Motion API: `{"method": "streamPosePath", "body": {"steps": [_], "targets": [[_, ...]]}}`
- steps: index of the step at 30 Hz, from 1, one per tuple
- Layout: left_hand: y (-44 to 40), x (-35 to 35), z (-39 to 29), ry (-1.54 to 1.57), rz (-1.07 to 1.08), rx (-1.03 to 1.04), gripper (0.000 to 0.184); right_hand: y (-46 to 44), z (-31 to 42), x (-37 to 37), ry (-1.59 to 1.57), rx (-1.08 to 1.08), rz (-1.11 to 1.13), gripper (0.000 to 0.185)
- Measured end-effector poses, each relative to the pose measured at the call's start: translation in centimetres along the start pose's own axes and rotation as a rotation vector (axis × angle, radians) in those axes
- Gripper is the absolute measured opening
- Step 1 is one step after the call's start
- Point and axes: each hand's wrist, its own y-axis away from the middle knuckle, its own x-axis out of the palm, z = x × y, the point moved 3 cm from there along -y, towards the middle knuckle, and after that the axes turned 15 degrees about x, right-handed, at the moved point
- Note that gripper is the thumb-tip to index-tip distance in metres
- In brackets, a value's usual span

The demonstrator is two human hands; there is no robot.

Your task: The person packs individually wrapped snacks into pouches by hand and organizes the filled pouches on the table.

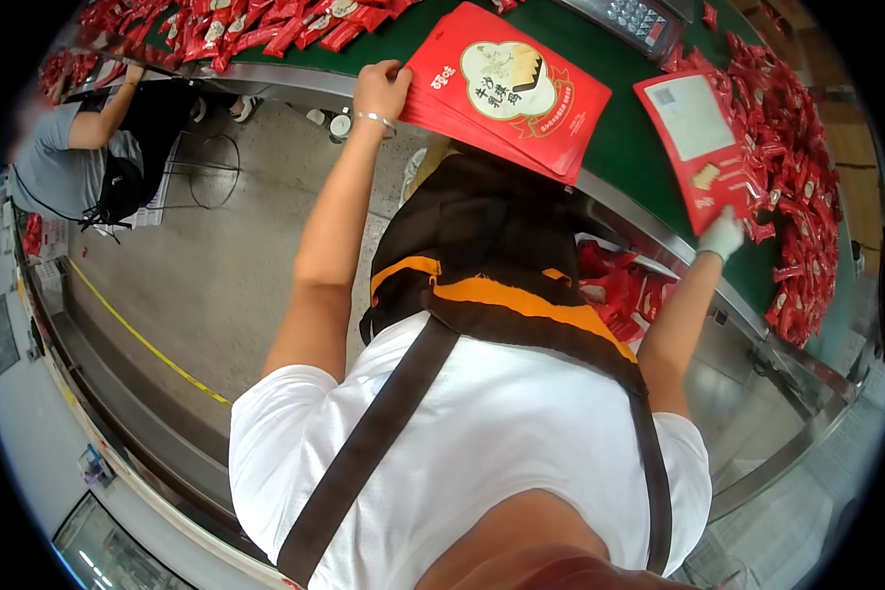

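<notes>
"Red pouches, flat, one stack (521, 88): location?"

"Front edge of the green work surface (634, 162), directly before you. Your left hand (382, 91), bare, braceleted: at the stack's left edge, fingers curled in close together. Whether they pinch the pouches or only press, you cannot tell from here."

"Right hand (723, 234)?"

"One, in a pale glove, slightly blurred. Fingers drawn together, closed on the near edge of a single red pouch (693, 118), pale panel facing up. Exact placing of your thumb: cannot tell."

"Neighbouring stock?"

"Small red packets (806, 197), one large heap, beside and beyond that pouch; keypad device (649, 25), one, at the far side."

"Handling notes for you?"

"Three, by judgement. Item: a light pinch at the very edge, so your glove does not crease the film. Item: pouch kept level and clear of the packets, which could snag its corner. Item: left fingers closed softly on the stack, edges even, since slick pouches may slide and fan apart."
</notes>
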Motion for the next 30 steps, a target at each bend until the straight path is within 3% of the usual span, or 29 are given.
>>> {"method": "streamPosePath", "body": {"steps": [1, 2, 4, 5, 7, 9, 10, 12, 13, 14, 17, 18, 20, 22, 23, 26, 27, 28, 30], "targets": [[-0.5, -0.3, -0.4, 0.010, 0.084, -0.071, 0.039, -1.9, -3.2, 0.6, 0.297, -0.144, -0.008, 0.035], [-1.1, -0.6, -0.9, 0.018, 0.168, -0.143, 0.038, -1.5, -4.7, 1.3, 0.402, 0.016, -0.013, 0.041], [-2.1, -0.2, 0.2, 0.001, 0.144, -0.109, 0.037, 1.5, -4.4, 2.4, -0.004, 0.116, -0.028, 0.048], [-2.7, 0.0, 0.8, -0.018, 0.128, -0.064, 0.035, 3.5, -3.2, 3.1, 0.002, 0.114, -0.020, 0.048], [-3.1, 0.2, 1.5, 0.084, 0.154, -0.121, 0.036, 8.4, 1.7, 2.9, 0.690, -0.161, -0.733, 0.052], [-3.8, 1.3, 3.2, 0.272, 0.153, -0.150, 0.035, 13.6, 7.1, 5.0, 0.580, -0.613, -0.542, 0.059], [-3.8, 0.6, 2.3, 0.270, 0.153, -0.154, 0.035, 16.6, 9.6, 7.8, 0.038, -0.322, 0.236, 0.063], [-3.5, -1.1, -1.3, 0.727, 0.176, -0.356, 0.030, 23.0, 10.2, 13.7, 0.211, -0.578, 0.382, 0.070], [-3.5, -0.8, -1.3, 0.674, 0.259, -0.362, 0.032, 25.3, 10.4, 16.5, 0.383, -0.756, 0.569, 0.083], [-3.5, -0.8, -1.6, 0.678, 0.252, -0.364, 0.032, 28.2, 10.9, 18.8, 0.494, -0.804, 0.686, 0.092], [-2.8, -2.5, -5.2, 0.737, 0.335, -0.382, 0.045, 32.6, 8.9, 25.1, 0.467, -0.905, 0.717, 0.092], [-2.8, -2.6, -5.5, 0.738, 0.326, -0.386, 0.045, 33.5, 8.8, 26.3, 0.514, -0.873, 0.697, 0.090], [-2.6, -2.3, -6.4, 0.808, 0.449, -0.196, 0.049, 34.4, 8.7, 27.6, 0.574, -0.844, 0.679, 0.088], [-2.6, -2.5, -6.8, 0.828, 0.511, -0.192, 0.052, 34.4, 9.4, 28.3, 0.622, -0.524, 0.772, 0.083], [-2.5, -2.3, -6.4, 0.815, 0.516, -0.173, 0.052, 34.4, 9.8, 27.9, 0.623, -0.413, 0.839, 0.071], [-1.6, -1.7, -5.7, 0.814, 0.500, -0.172, 0.051, 31.2, 7.4, 28.4, 0.435, -0.463, 0.811, 0.059], [-1.2, -1.7, -5.6, 0.870, 0.425, -0.250, 0.049, 31.6, 9.2, 27.0, 0.516, -0.457, 0.644, 0.055], [-0.8, -1.4, -5.2, 0.925, 0.349, -0.327, 0.048, 30.3, 8.8, 27.3, 0.252, -0.644, 0.541, 0.051], [-0.1, 0.0, -4.5, 0.959, 0.327, -0.353, 0.043, 27.7, 6.9, 26.0, 0.166, 0.076, 0.802, 0.043]]}}
